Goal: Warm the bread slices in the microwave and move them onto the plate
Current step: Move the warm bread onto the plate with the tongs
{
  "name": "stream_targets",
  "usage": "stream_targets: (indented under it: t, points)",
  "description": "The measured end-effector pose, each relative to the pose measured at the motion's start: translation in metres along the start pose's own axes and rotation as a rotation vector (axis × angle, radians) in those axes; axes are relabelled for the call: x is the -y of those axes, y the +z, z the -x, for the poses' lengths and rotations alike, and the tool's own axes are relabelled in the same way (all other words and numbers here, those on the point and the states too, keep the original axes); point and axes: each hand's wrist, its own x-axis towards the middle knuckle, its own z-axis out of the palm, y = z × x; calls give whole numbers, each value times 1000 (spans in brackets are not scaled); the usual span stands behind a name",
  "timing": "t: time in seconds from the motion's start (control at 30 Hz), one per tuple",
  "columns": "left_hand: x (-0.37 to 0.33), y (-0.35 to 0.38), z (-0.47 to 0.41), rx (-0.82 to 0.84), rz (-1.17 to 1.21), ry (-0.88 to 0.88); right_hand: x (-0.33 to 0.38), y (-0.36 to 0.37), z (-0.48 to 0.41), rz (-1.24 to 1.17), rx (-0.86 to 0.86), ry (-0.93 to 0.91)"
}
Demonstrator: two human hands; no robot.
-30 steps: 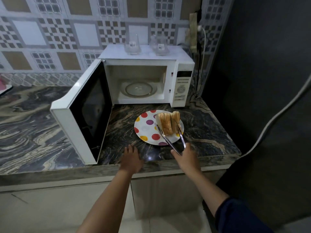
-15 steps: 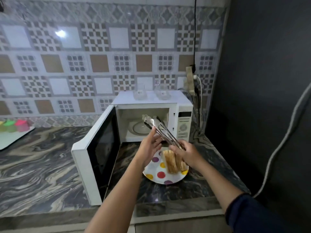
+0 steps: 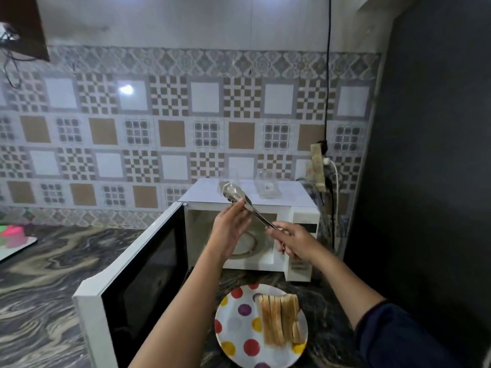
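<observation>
Several toasted bread slices [image 3: 280,321] stand on edge on the right side of a white plate [image 3: 239,333] with coloured dots, on the counter in front of the white microwave [image 3: 300,216]. Its door [image 3: 138,277] hangs wide open to the left, and the glass turntable [image 3: 249,244] inside is bare. Metal tongs [image 3: 244,201] are raised in front of the microwave's top edge. My right hand [image 3: 295,241] grips their handle end. My left hand [image 3: 231,227] touches the tongs near their tips with its fingertips.
Two clear glass containers [image 3: 267,187] sit on top of the microwave. A power strip with cables [image 3: 318,166] hangs on the tiled wall to its right. A dark wall [image 3: 425,181] closes off the right side. Marble counter [image 3: 39,282] stretches left, with pink and green items [image 3: 12,235] at its far edge.
My right hand lifted the tongs off the bread on the plate up in front of the microwave. My left hand left the counter edge and came up to the tongs' tips. The view tilted upward.
</observation>
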Motion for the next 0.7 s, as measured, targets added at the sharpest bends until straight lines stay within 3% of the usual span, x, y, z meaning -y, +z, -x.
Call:
stream_targets:
  t: [0.27,0.53,0.63,0.7]
  points:
    - [-2,11,-24,-248,57,33,-14,0,-28,-18,-151,-5]
    - [-19,0,-42,-467,246,68,-15,-15,-44,-355,-265,57]
    - [-20,-2,-42,-482,245,78,-17,-10,-47,-297,-319,66]
    - [-20,-2,-41,-464,220,90,-17,-7,-47,-99,-352,50]
